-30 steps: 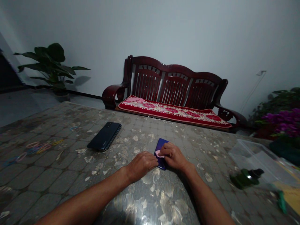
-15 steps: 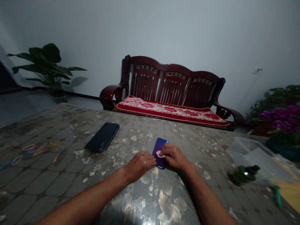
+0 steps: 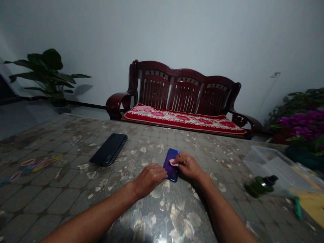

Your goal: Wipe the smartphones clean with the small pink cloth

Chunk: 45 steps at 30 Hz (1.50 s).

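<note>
A blue-purple smartphone [image 3: 171, 168] lies back up on the table, its camera end towards me. At its left edge my left hand [image 3: 152, 176] lies low, fingers pressed together and fingertips against the phone's side. My right hand [image 3: 187, 165] is closed, pinching a small pink cloth [image 3: 173, 162] that touches the phone's back. That hand covers part of the phone's right side. Further left, apart from both hands, lies a dark smartphone [image 3: 109, 149], also back up.
Coloured rubber bands [image 3: 35, 165] lie at the left. On the right are a green bottle with a black top [image 3: 260, 185], a clear plastic box [image 3: 268, 157], a green tool [image 3: 297, 207] and a yellow sheet [image 3: 312, 206]. A wooden bench [image 3: 186, 91] stands beyond the table [image 3: 83, 189].
My right hand and the pink cloth have shifted slightly on the phone's back. My left hand stays at the phone's edge. The whole view has moved slightly.
</note>
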Motion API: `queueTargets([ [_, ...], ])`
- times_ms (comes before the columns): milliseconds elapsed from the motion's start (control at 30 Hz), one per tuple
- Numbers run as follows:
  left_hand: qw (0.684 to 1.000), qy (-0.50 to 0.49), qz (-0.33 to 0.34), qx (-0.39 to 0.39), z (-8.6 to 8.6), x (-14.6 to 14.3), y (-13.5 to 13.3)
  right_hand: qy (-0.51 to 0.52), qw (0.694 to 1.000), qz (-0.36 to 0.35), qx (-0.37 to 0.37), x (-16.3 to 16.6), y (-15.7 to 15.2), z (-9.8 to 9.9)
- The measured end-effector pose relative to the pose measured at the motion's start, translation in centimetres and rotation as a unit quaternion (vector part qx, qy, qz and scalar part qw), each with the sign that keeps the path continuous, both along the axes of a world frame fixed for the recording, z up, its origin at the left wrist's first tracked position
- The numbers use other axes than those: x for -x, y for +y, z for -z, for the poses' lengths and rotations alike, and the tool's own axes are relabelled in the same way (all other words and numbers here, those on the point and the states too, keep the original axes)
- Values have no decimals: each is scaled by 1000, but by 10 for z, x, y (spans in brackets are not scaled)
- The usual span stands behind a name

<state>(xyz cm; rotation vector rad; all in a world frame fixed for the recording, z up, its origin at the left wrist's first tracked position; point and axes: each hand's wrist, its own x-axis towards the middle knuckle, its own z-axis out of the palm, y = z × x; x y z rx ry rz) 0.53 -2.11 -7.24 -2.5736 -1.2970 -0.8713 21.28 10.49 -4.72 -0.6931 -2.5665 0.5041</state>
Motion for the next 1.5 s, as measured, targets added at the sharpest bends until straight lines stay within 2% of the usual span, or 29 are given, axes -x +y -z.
queueTargets([
  [167, 1000, -3, 0, 0, 1, -1, -2, 12, 992, 118, -35, -1, 11, 9],
  [233, 1000, -6, 8, 10, 1, 0, -2, 13, 989, 143, -36, -2, 16, 14],
  [400, 998, -9, 30, 50, -11, 10, 3, 18, 989, 146, -27, -3, 21, 19],
  [533, 994, 34, 39, 99, -25, 18, 10, 18, 987, 159, -27, 2, 21, 16],
  [667, 992, 64, 36, 105, -28, 16, 11, 10, 985, 171, -19, 12, 19, 13],
  [867, 995, 48, 18, 83, -16, 13, 7, -3, 990, 141, -26, 23, 23, 10],
  [1000, 998, 19, 1, 67, -5, 14, 5, -41, 987, 152, -19, 29, 36, 6],
  [1133, 997, 14, 5, 75, -4, 14, 4, -66, 985, 152, -45, 43, 40, 3],
  [1233, 996, 17, -2, 83, -7, 11, 3, -59, 990, 118, -58, 54, 33, 2],
  [1333, 995, 27, -13, 91, -8, 7, 3, -45, 996, 51, -50, 62, 25, 1],
  [1433, 996, 39, -31, 80, -2, 1, 3, -23, 1000, -13, -12, 64, 24, -1],
  [1500, 995, 59, -44, 69, 3, -4, 2, 9, 1000, -6, 23, 62, 27, -1],
])
